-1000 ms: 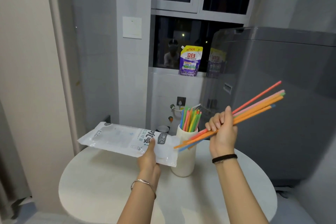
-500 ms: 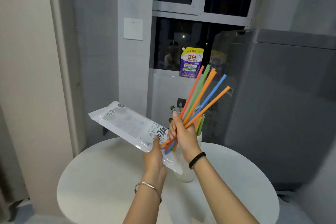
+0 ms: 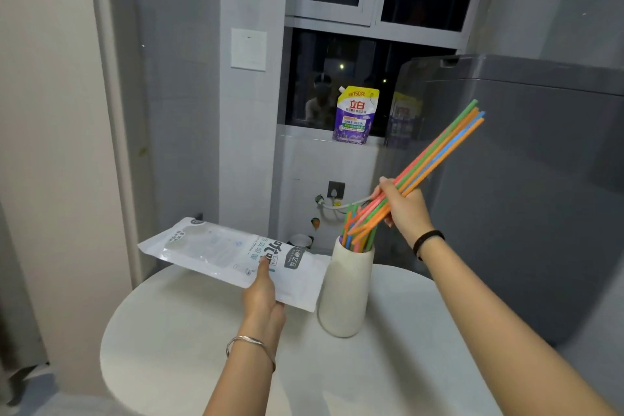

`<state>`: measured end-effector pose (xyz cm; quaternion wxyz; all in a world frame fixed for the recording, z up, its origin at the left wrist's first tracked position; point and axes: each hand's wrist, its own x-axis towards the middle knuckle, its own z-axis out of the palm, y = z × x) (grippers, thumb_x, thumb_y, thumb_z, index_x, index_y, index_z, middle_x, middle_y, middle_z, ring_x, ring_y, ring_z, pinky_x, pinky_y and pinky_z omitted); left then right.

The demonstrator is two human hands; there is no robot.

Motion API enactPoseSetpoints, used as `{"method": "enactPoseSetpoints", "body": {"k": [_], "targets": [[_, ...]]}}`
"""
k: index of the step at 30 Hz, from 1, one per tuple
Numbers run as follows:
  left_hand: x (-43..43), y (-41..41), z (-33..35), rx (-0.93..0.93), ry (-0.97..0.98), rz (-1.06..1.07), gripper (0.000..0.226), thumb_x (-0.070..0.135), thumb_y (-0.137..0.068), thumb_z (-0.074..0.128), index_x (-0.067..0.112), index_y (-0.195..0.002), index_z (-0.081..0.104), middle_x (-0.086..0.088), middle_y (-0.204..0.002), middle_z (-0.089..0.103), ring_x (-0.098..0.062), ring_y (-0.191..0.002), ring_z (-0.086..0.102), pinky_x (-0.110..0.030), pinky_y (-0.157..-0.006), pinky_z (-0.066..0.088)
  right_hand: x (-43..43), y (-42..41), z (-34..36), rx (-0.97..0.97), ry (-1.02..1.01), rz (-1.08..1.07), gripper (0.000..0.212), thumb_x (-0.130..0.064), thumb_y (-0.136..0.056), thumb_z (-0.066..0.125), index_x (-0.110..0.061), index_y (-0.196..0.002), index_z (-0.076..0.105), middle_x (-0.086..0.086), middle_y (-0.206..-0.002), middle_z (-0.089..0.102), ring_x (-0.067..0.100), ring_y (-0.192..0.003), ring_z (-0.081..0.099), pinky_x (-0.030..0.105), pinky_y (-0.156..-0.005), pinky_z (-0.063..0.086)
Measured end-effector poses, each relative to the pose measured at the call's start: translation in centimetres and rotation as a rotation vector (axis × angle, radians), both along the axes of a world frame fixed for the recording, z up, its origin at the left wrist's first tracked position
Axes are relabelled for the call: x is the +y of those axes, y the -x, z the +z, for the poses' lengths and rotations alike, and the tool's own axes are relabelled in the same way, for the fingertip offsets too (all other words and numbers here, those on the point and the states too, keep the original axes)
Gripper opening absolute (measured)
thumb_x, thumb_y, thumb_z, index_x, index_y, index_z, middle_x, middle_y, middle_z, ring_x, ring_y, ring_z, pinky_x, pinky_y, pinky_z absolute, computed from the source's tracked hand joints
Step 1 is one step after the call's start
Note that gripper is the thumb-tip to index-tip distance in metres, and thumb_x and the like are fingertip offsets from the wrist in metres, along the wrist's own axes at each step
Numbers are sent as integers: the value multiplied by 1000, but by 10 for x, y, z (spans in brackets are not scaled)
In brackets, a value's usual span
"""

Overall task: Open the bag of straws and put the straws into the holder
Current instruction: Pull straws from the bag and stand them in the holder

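My left hand [image 3: 263,297] grips the white straw bag [image 3: 216,252], held flat above the round table, its open end beside the holder. The holder [image 3: 344,294] is a cream vase standing on the table with several coloured straws sticking out of its mouth. My right hand [image 3: 403,209] is closed on a bundle of coloured straws [image 3: 439,152] just above and to the right of the holder. The bundle slants up to the right, and its lower tips reach down over the holder's mouth among the straws standing there.
The round white table [image 3: 189,341] carries the holder. A grey washing machine [image 3: 540,179] stands close on the right. A purple detergent pouch [image 3: 354,115] sits on the window sill behind. A wall and door frame [image 3: 111,145] rise at the left.
My right hand moved from in front of the bag to the right, above the holder, tilting the straw bundle toward the right. The bag swung lower and flatter.
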<state>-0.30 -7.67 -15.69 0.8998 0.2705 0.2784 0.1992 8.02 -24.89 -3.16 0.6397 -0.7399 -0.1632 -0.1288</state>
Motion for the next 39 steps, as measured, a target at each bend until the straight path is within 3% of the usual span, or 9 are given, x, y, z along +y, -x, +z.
{"method": "enactPoseSetpoints", "body": {"k": [6,10,14,19,23,27,33,37,39], "targets": [[-1,-3,-3,-2,14,9,37,20,-95,56,9,-130,53,-6,-110,67,-22,-81,62,-45,-87,51,-5,-17,-1,-22,211,26,39,-32,-96,46,-4,-73,59,7,-62,59,9,-48,59,14,-41,42],[0,-4,-3,-6,16,19,35,19,-95,55,10,-130,53,-12,-127,62,-22,-84,62,-44,-86,51,-2,-25,-5,-72,335,70,39,-34,-96,45,-14,-66,61,3,-67,65,16,-61,63,16,-52,47],[0,-4,-4,-15,6,10,36,19,-96,54,11,-131,52,-12,-132,60,-25,-97,60,-43,-91,48,1,-31,-10,-125,373,46,38,-36,-94,48,-18,-65,64,8,-71,68,26,-70,68,31,-68,56],[0,-4,-4,-25,7,2,36,19,-96,54,12,-131,52,-8,-116,64,-17,-80,62,-39,-76,52,7,-39,-22,-112,302,-19,40,-35,-93,50,-6,-72,66,20,-77,70,30,-71,68,38,-73,57],[-2,-5,-5,-31,2,-6,37,19,-96,53,11,-132,51,-6,-108,65,-18,-82,62,-39,-79,52,10,-39,-26,-51,212,126,28,-22,-96,45,-15,-75,61,4,-78,68,22,-81,65,34,-84,53],[-4,-5,-4,-33,-4,-7,38,18,-96,53,11,-134,50,-10,-120,62,-21,-87,63,-41,-85,51,9,-39,-32,-18,313,173,37,-28,-98,41,-8,-86,70,-1,-106,62,17,-103,59,35,-99,46],[-4,-5,-4,-15,3,-5,36,19,-95,55,10,-130,53,-11,-122,63,-22,-85,63,-41,-82,52,10,-40,-37,-20,373,245,27,-24,-96,48,-15,-112,68,1,-132,53,19,-130,43,41,-112,34],[-3,-5,-4,-7,1,5,36,18,-95,56,10,-130,53,-11,-128,62,-26,-99,60,-42,-91,49,11,-41,-31,24,212,212,21,-27,-93,54,-16,-93,71,-4,-114,62,11,-106,59,30,-96,45],[-3,-5,-3,-10,3,6,36,18,-95,56,10,-130,52,-11,-127,62,-25,-95,61,-42,-91,49,11,-42,-30,11,275,216,25,-30,-94,50,-16,-91,71,-3,-114,61,9,-101,58,29,-95,45]]}}
